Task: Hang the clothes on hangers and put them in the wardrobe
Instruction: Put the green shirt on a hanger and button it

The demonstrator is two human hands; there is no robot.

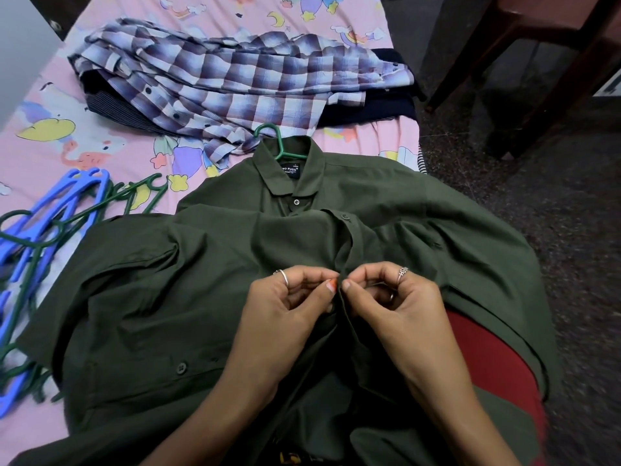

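The olive-green shirt (208, 297), collar buttoned over a green hanger (277, 140), lies spread on the pink bedsheet (50, 105). Below the collar, the left hand (285, 307) and right hand (393, 304) both pinch its front placket.

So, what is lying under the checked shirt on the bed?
Under the checked shirt dark folded clothes show at both sides, one finely striped. How many, I cannot tell; the shirt covers them.

The green hanger (273, 140) shows only its hook; the rest lies inside the shirt (141, 297). Dark clothes (366, 107) under the checked shirt (218, 85) stay mostly covered, perhaps trousers.
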